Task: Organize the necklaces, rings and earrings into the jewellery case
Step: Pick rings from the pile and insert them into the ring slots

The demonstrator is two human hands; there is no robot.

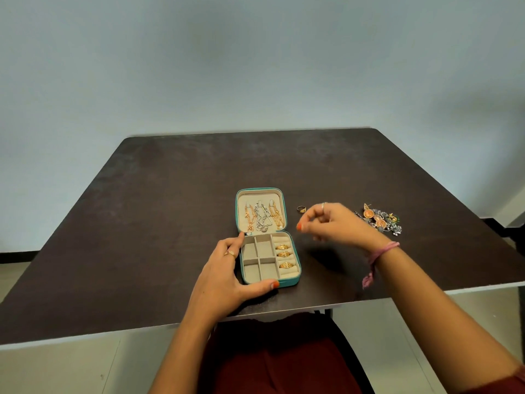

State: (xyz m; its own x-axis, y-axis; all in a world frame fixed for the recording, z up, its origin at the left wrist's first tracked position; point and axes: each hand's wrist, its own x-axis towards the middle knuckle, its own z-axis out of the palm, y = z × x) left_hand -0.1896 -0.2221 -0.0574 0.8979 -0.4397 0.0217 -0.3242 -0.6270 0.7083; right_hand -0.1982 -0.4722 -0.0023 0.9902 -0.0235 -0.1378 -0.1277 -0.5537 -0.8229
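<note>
With three rings seated in the jewellery case [295,280], which is steadied on the tabletop [170,211] by the left hand [224,268], the loose ring [301,209] must next be pinched by the loosely curled, empty right hand [331,221].

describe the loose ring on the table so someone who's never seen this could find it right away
Start at the open teal jewellery case on the dark table. Just right of its lid, beyond the right hand, one small gold ring lies alone on the bare tabletop. The three gold rings sit in the case; the earring pile lies farther right.
</note>
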